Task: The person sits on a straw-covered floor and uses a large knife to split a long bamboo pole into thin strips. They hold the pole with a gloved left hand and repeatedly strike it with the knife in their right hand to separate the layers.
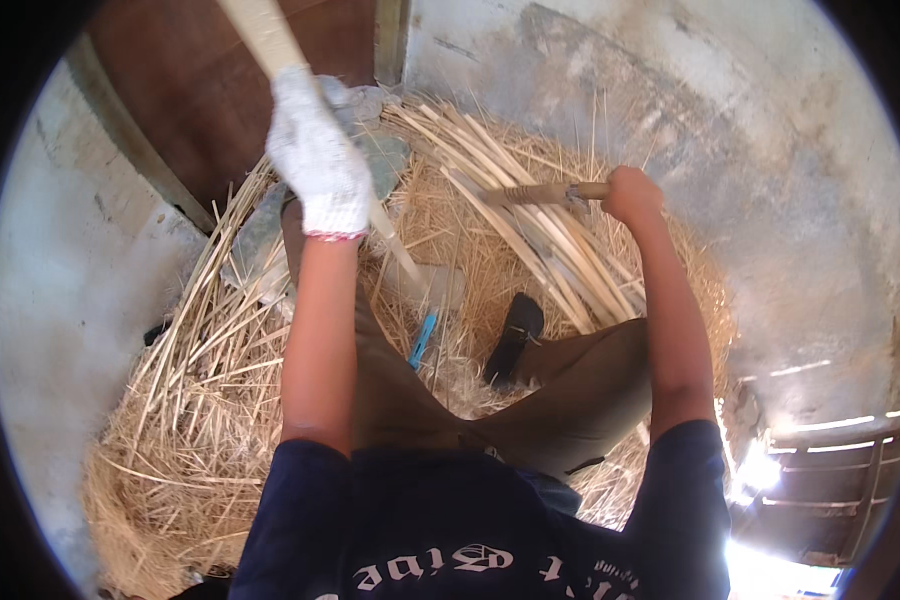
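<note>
Navy shirt [490,515] lay nearest. Left hand [318,155] gripped pale strip [266,38]; right hand [634,196] gripped knife [530,194]. Overswing might have gashed right knee [615,365].

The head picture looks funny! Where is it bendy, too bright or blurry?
Head view: the door frame bows near the picture's edge; glare washes out parts of the slatted wall, lower right; the gloved left hand and its pale strip look smeared.

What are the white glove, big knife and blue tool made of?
White glove: probably knitted cotton, matte, with a red-edged cuff. Big knife: tan handle looks like wood; dull brownish blade is probably metal, long and flat. Blue tool: likely smooth plastic, from its bright, even colour.
</note>
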Demonstrator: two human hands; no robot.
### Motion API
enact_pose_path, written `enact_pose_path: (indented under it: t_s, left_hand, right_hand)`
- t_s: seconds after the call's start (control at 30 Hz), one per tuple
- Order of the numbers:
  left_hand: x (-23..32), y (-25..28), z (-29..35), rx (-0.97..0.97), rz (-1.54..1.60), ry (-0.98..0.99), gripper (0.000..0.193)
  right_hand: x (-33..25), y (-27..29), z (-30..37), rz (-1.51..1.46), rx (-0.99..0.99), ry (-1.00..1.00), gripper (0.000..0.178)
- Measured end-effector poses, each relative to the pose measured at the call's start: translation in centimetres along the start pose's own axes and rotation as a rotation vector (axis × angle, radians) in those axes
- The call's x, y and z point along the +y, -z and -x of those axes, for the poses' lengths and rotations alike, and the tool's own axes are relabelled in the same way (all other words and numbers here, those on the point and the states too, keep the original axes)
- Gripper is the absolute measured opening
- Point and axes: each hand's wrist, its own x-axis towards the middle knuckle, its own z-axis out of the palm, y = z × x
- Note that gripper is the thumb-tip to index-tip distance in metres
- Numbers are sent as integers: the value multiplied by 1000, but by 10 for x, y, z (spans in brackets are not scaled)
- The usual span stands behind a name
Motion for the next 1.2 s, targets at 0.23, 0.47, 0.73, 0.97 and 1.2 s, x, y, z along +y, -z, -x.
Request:
enact_pose_path:
  t_s: [0.23, 0.47, 0.73, 0.97, 1.2]
  left_hand:
    - [-2, -1, 7, -85, 44, -77, 32]
    - [4, -10, -10, -148, 147, -27, 30]
    - [-13, -22, 0, -190, 141, -29, 34]
    - [-18, -26, -11, -159, 67, -66, 35]
    - [-11, -30, -10, -164, 81, 64, 38]
  right_hand:
    - [-16, 93, 25, 60, 22, -79, 35]
    - [13, 107, 11, 199, -16, -47, 44]
    - [51, 203, 18, 135, 97, 64, 47]
    - [105, 263, 91, -186, 334, -9, 36]
    - [53, 104, 41, -45, 358, 26, 23]
